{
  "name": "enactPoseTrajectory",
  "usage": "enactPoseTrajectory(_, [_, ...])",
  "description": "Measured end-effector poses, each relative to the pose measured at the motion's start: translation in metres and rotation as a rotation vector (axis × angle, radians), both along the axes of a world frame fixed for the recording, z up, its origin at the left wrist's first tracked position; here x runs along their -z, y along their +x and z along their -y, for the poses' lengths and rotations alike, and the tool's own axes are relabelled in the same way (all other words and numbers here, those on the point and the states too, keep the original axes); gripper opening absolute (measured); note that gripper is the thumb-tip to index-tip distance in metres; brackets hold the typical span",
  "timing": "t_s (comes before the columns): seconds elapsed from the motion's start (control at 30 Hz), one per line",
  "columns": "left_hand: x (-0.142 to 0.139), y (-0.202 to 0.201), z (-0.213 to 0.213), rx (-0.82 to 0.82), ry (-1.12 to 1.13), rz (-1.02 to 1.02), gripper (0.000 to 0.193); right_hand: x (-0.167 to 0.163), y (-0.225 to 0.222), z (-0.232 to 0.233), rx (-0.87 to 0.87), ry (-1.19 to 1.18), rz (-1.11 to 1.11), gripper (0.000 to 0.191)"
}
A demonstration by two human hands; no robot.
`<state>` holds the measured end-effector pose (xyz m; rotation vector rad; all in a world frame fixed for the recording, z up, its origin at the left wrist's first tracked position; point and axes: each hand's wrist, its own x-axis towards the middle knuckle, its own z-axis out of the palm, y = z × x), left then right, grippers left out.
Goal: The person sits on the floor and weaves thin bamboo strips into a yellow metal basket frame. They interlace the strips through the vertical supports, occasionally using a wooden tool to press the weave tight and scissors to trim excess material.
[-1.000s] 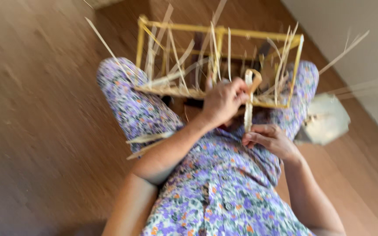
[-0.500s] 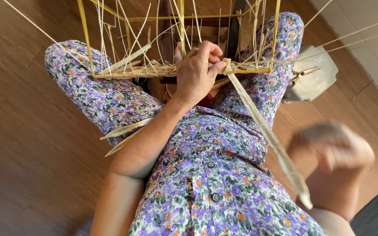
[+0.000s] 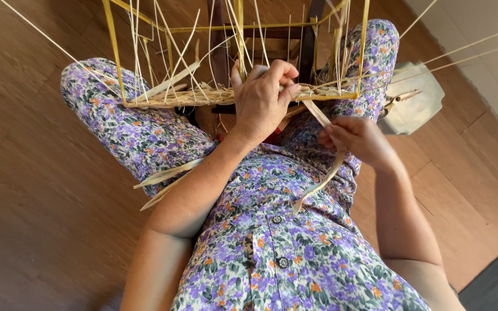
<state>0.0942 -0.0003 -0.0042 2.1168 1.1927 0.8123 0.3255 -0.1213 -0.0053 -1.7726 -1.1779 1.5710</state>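
While the pale flat bamboo weaving strip (image 3: 323, 151) runs taut from the woven rim down across the lap, entries follow:
Left hand (image 3: 263, 99): fingers clamped over the strip's start on the square yellow bamboo-stick frame (image 3: 234, 95), as half a second ago
Right hand (image 3: 359, 140): was flung out wide to the side and blurred; now drawn in close, fingers pinching the strip mid-length
Strip: slack taken up, free end hanging over the floral dress
Meaning: pull finished, weave likely being tightened
Nearby: pale sheet (image 3: 419, 103) on wooden floor (image 3: 36, 184)
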Motion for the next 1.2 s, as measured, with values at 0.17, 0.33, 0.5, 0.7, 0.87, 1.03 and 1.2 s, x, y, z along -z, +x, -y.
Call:
enactPoseTrajectory(0.17, [0.001, -0.017, -0.001, 0.203, 0.150, 0.134, 0.019, -0.022, 0.003, 0.022, -0.123, -0.007, 0.187, 0.022])
enactPoseTrajectory(0.33, [0.012, -0.011, -0.001, 0.109, 0.117, 0.088, 0.011, -0.034, -0.032, 0.038, -0.193, 0.057, -0.055, 0.017])
enactPoseTrajectory(0.5, [0.013, -0.011, 0.000, 0.070, 0.066, 0.117, 0.016, -0.052, -0.050, 0.029, -0.225, 0.134, -0.214, 0.016])
enactPoseTrajectory(0.7, [-0.003, -0.023, -0.007, 0.173, 0.107, 0.067, 0.025, -0.063, -0.054, -0.009, 0.183, 0.262, -0.573, 0.019])
enactPoseTrajectory(0.87, [-0.001, 0.000, -0.010, -0.038, 0.053, -0.072, 0.024, -0.054, -0.025, -0.043, 0.232, 0.497, -0.588, 0.033])
enactPoseTrajectory(1.03, [0.001, 0.005, -0.011, -0.076, 0.012, -0.019, 0.021, -0.042, -0.018, -0.055, 0.459, 0.736, -0.159, 0.016])
enactPoseTrajectory(1.2, [-0.004, 0.005, -0.012, -0.080, -0.050, -0.025, 0.019, -0.036, -0.042, -0.063, 0.008, 0.734, 0.165, 0.056])
